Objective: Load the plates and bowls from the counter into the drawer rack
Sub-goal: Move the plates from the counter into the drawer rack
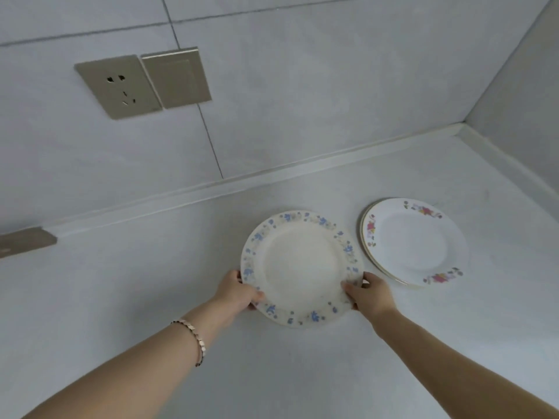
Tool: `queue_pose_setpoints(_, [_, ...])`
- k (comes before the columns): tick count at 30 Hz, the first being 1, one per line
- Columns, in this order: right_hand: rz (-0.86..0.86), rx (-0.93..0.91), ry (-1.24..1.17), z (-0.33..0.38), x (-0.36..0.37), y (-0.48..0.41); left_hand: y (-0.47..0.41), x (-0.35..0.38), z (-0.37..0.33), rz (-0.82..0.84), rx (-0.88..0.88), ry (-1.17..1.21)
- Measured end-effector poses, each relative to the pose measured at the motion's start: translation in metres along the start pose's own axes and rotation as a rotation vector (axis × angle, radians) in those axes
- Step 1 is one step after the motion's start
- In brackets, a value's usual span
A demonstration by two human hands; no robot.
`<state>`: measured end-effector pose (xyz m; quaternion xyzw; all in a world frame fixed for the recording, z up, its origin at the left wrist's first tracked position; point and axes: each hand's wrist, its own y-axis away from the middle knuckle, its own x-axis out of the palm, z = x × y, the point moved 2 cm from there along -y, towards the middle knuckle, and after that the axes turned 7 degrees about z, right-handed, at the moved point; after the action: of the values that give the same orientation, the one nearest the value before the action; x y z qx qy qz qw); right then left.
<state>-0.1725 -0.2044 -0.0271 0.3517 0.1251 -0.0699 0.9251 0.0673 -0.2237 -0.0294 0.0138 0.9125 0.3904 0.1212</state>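
A cream plate with a blue flower rim [301, 267] is at the middle of the white counter [151, 297]. My left hand [239, 291] grips its left rim, thumb on top. My right hand [367, 293] grips its right rim, thumb on top as well. Whether the plate touches the counter I cannot tell. To its right lies a small stack of white plates with red and pink flowers [414, 241], flat on the counter. No bowl and no drawer rack are in view.
The tiled wall behind carries a gold power socket [118, 86] and a gold switch plate [177, 77]. Another gold plate [25, 241] shows at the left edge. A side wall [520, 116] closes the counter's right corner.
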Motion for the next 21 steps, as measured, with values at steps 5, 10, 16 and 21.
queue_pose_setpoints(5, [0.057, -0.120, 0.071, -0.023, -0.009, 0.073, 0.082, 0.000, 0.048, 0.004, 0.029, 0.096])
queue_pose_setpoints(10, [0.129, -0.214, 0.137, -0.064, -0.008, 0.150, 0.178, 0.002, 0.118, -0.082, 0.090, 0.215])
queue_pose_setpoints(16, [0.238, -0.244, 0.236, -0.130, 0.009, 0.240, 0.280, -0.006, 0.215, -0.145, 0.043, 0.261])
queue_pose_setpoints(21, [0.399, -0.170, 0.273, -0.182, 0.052, 0.299, 0.338, -0.034, 0.298, -0.124, -0.045, 0.275])
